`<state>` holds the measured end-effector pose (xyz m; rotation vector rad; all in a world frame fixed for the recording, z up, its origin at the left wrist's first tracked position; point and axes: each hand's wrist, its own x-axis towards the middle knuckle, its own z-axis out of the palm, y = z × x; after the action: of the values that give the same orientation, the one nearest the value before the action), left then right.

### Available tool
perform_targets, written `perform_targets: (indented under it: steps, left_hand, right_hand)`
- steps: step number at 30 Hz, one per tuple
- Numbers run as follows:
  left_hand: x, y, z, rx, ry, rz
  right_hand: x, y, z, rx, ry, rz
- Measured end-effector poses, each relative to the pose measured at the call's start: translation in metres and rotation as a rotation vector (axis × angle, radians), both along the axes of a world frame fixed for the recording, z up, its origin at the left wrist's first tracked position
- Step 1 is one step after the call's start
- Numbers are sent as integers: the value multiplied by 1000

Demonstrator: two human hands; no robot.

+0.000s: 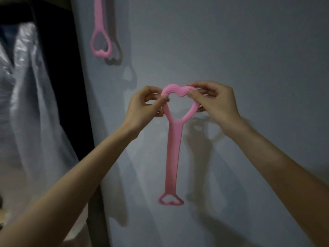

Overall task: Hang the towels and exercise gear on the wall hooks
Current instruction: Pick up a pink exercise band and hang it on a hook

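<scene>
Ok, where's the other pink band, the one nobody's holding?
Head view, upper left: the other pink band hangs on the wall, above and left of the left hand.

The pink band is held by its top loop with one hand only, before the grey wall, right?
No: the head view shows both the left hand and right hand pinching the pink band by its top loop, before the grey wall.

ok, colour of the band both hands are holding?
Pink, plain, with heart-shaped loops at each end: resistance band, clearest in the head view.
</scene>
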<state>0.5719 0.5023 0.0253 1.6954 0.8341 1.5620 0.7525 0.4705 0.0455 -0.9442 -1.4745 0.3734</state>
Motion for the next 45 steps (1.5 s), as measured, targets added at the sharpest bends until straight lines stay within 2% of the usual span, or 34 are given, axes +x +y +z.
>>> perform_targets:
  steps: [7, 12, 24, 45]
  left_hand:
    - [-57, 19, 53, 66, 3, 35]
    - [-103, 42, 83, 84, -44, -10]
    - [-198, 105, 176, 180, -38, -82]
    - [-211, 163, 317, 322, -83, 65]
  right_hand:
    - [-51, 26, 42, -5, 16, 96]
    - [-94, 50, 57, -14, 172, 154]
    - [-195, 106, 146, 207, 363, 161]
    - [-214, 191, 295, 359, 350, 208]
